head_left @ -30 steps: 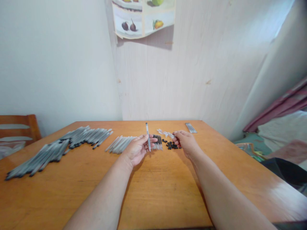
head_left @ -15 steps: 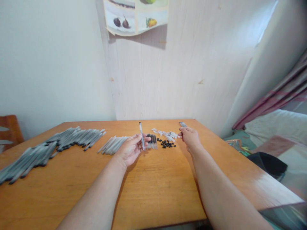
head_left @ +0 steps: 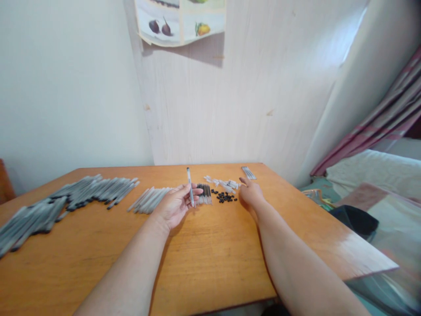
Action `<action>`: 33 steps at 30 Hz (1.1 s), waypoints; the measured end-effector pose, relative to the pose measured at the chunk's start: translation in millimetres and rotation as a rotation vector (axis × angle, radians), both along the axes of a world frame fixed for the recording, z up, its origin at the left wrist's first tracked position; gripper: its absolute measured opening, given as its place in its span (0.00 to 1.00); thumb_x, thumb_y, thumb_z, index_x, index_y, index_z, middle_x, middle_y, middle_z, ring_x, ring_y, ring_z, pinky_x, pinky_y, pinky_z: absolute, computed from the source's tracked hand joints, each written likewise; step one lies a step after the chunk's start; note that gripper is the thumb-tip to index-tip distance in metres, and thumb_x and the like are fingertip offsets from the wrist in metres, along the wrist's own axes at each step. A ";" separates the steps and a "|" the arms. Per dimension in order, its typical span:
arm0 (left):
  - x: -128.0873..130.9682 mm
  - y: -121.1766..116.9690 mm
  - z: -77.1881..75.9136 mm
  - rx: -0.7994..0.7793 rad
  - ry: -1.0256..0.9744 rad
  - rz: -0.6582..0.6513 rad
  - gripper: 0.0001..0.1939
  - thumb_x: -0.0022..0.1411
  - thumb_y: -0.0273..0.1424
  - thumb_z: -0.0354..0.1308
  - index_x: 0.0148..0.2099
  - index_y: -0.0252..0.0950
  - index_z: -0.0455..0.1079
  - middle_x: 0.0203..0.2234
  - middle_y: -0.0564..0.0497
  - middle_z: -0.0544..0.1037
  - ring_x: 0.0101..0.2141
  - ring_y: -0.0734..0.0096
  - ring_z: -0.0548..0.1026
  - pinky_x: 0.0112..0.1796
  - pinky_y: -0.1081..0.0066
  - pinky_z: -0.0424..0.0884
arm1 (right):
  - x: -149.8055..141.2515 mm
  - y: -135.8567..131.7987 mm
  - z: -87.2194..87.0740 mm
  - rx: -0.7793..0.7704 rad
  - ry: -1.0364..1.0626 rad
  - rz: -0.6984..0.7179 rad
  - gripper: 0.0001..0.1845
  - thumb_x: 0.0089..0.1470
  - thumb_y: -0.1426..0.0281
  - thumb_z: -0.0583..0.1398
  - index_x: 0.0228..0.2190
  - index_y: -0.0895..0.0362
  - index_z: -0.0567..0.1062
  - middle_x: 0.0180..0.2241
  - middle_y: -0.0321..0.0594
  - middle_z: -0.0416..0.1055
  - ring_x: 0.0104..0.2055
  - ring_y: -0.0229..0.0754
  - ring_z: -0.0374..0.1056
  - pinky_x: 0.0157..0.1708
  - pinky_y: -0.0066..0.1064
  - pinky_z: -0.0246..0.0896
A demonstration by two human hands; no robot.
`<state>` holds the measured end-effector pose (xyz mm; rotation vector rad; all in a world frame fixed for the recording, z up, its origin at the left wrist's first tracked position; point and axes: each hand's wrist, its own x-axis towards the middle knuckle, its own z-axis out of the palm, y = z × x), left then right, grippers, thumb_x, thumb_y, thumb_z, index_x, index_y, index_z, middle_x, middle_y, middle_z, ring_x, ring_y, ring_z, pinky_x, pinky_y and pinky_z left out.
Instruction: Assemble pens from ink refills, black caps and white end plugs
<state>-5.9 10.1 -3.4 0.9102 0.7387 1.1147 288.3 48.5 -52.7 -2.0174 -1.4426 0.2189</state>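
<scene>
My left hand (head_left: 174,205) is closed on a clear pen (head_left: 190,186) and holds it upright above the wooden table (head_left: 210,254). Just right of it lie a small bundle of dark refills (head_left: 205,195), a scatter of tiny black pieces (head_left: 224,197) and a cluster of clear caps (head_left: 223,182). My right hand (head_left: 250,194) rests beside the clear caps. Its fingers are bunched and point at them; what they pinch, if anything, is hidden.
Clear barrels (head_left: 149,199) lie left of my left hand. Long rows of finished pens (head_left: 95,189) stretch to the table's left edge. A few pens (head_left: 249,172) lie at the far right corner. The wall and a fruit poster (head_left: 180,19) stand behind; bedding (head_left: 368,169) is right.
My right hand drew back from the far pens toward the clear caps and sank to the table. The view swung right. My left hand kept the pen upright.
</scene>
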 end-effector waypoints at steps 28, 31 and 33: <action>0.2 -0.7 1.4 0.003 -0.018 0.009 0.05 0.64 0.28 0.57 0.41 0.31 0.71 0.30 0.44 0.81 0.27 0.74 0.76 0.31 0.74 0.72 | -8.9 -7.4 6.4 -0.212 -0.183 -0.041 0.22 0.59 0.66 0.49 0.46 0.53 0.80 0.51 0.51 0.73 0.55 0.55 0.66 0.51 0.45 0.61; 0.7 -1.6 2.2 0.006 -0.008 0.014 0.05 0.64 0.27 0.56 0.40 0.31 0.72 0.30 0.44 0.81 0.26 0.74 0.76 0.31 0.75 0.72 | -8.4 -8.8 10.1 -0.212 -0.177 -0.083 0.22 0.58 0.66 0.50 0.44 0.55 0.81 0.48 0.54 0.74 0.52 0.57 0.69 0.49 0.47 0.62; 0.8 -1.8 2.5 0.003 -0.003 0.010 0.05 0.64 0.27 0.56 0.41 0.31 0.71 0.31 0.44 0.81 0.26 0.74 0.76 0.31 0.74 0.72 | -7.7 -10.0 12.4 -0.215 -0.176 -0.119 0.22 0.57 0.66 0.50 0.42 0.56 0.81 0.47 0.55 0.75 0.51 0.59 0.69 0.48 0.49 0.62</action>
